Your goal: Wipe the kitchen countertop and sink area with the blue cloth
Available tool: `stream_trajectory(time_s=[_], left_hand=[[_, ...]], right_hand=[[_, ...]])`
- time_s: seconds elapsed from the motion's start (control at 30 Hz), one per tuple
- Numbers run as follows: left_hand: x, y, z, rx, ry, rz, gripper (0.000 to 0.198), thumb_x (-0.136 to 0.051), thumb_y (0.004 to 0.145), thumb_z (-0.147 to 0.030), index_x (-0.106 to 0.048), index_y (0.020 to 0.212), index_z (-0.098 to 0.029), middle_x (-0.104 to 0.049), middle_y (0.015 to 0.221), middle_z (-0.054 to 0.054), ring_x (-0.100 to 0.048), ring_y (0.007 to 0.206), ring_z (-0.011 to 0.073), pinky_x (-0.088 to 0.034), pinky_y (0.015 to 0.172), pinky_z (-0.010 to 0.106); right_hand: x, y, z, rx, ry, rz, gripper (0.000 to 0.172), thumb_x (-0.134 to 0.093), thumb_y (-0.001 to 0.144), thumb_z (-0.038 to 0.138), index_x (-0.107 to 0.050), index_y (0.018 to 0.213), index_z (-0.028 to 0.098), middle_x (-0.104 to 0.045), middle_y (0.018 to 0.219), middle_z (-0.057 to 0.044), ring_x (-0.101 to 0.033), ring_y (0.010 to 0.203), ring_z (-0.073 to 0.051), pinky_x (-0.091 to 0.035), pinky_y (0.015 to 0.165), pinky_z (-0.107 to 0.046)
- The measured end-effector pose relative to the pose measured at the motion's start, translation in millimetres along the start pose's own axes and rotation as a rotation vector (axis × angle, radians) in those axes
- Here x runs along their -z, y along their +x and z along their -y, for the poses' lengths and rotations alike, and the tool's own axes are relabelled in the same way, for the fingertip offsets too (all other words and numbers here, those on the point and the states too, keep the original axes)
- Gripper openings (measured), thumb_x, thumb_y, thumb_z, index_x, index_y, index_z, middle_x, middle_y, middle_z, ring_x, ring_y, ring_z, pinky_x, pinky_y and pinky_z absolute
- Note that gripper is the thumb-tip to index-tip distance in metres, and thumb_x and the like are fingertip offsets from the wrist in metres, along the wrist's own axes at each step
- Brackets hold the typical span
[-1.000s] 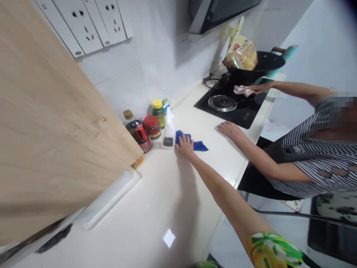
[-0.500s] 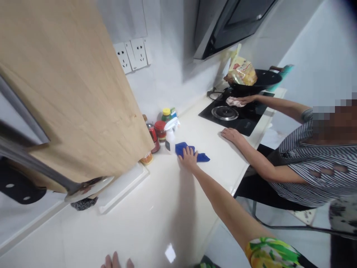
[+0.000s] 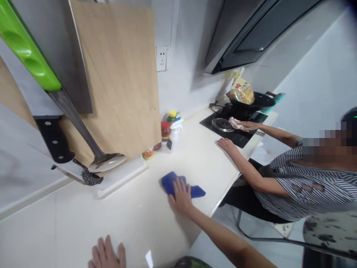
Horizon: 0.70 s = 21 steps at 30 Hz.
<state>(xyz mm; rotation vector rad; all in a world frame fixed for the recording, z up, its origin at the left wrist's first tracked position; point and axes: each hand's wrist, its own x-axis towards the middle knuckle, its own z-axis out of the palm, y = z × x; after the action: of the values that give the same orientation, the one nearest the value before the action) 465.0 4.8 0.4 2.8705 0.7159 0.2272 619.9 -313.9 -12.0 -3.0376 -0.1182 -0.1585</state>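
Note:
My right hand [image 3: 180, 196] presses flat, fingers spread, on a blue cloth [image 3: 170, 183] lying on the white countertop [image 3: 145, 212]. My left hand [image 3: 106, 255] rests flat on the counter at the bottom edge, fingers apart, holding nothing. Another person in a striped top [image 3: 306, 188] sits at the right. One of that person's hands [image 3: 227, 143] lies on the counter, and the other [image 3: 247, 125] holds a pink cloth [image 3: 235, 123] on the black hob [image 3: 234, 126].
A wooden board [image 3: 122, 85] leans on the wall, with a ladle [image 3: 107, 160] and a black-handled knife [image 3: 54, 139] hanging beside it. Jars and a white spray bottle [image 3: 174, 134] stand at the wall. A black wok [image 3: 258, 100] holding a bag sits on the hob.
My right hand has slid the blue cloth away from the jars toward me along the counter. My left hand has come further into view. The view has lifted.

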Motion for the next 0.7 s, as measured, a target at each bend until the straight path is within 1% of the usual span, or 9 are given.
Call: stream_trajectory(time_s=[0.07,0.13,0.2,0.27,0.43,0.6,0.7], left_hand=[[1.0,0,-1,0.001,-0.002,-0.007,0.076,-0.016,0.092,-0.056,-0.044,0.145,-0.008,-0.036,0.157,0.018,-0.022,0.149,0.0348,-0.017,0.12,0.057],[2.0,-1,-2,0.002,0.0,-0.017,0.075,-0.016,0.092,-0.055,-0.044,0.145,-0.008,-0.036,0.157,0.017,-0.021,0.149,0.0339,-0.017,0.12,0.057],[2.4,-1,-2,0.003,0.006,-0.023,0.074,-0.016,0.093,-0.054,-0.044,0.145,-0.008,-0.036,0.157,0.017,-0.02,0.149,0.0331,-0.016,0.12,0.056],[1.9,-1,-1,-0.002,0.017,-0.02,0.074,-0.018,0.092,-0.053,-0.045,0.144,-0.008,-0.036,0.157,0.017,-0.019,0.15,0.0329,-0.016,0.121,0.056],[-1.1,-1,4,-0.008,0.036,-0.011,0.07,-0.023,0.093,-0.052,-0.044,0.145,-0.009,-0.035,0.158,0.016,-0.019,0.15,0.0314,-0.017,0.121,0.055],[-3.5,-3,8,-0.013,0.031,-0.02,0.066,-0.03,0.093,-0.05,-0.042,0.146,-0.013,-0.035,0.158,0.013,-0.017,0.151,0.0284,-0.016,0.123,0.053],[-3.7,-4,10,-0.011,0.026,-0.018,0.066,-0.032,0.092,-0.05,-0.042,0.146,-0.013,-0.035,0.159,0.013,-0.018,0.151,0.0281,-0.016,0.123,0.052]], right_hand=[[0,2,14,0.055,0.028,0.011,0.071,-0.035,0.095,0.053,-0.031,0.153,0.014,-0.023,0.162,-0.015,-0.022,0.147,-0.037,-0.011,0.117,-0.063],[0,17,21,0.088,0.054,0.026,0.071,-0.034,0.095,0.054,-0.031,0.153,0.013,-0.023,0.162,-0.015,-0.022,0.147,-0.037,-0.014,0.116,-0.063],[0,43,26,0.074,0.073,0.037,0.07,-0.034,0.095,0.052,-0.032,0.153,0.012,-0.023,0.162,-0.016,-0.023,0.147,-0.038,-0.017,0.114,-0.064],[-1,72,31,0.028,0.087,0.034,0.069,-0.035,0.095,0.049,-0.032,0.152,0.011,-0.022,0.162,-0.018,-0.023,0.146,-0.039,-0.018,0.113,-0.065],[-9,136,46,-0.064,0.1,0.028,0.07,-0.034,0.094,0.047,-0.03,0.153,0.01,-0.018,0.163,-0.019,-0.019,0.147,-0.041,-0.016,0.112,-0.068],[-12,182,46,-0.047,0.086,0.063,0.07,-0.032,0.094,0.048,-0.029,0.154,0.011,-0.019,0.163,-0.017,-0.018,0.148,-0.038,-0.015,0.112,-0.067],[-11,198,44,-0.027,0.09,0.078,0.068,-0.033,0.094,0.047,-0.033,0.152,0.011,-0.022,0.162,-0.017,-0.021,0.146,-0.039,-0.019,0.111,-0.065]])
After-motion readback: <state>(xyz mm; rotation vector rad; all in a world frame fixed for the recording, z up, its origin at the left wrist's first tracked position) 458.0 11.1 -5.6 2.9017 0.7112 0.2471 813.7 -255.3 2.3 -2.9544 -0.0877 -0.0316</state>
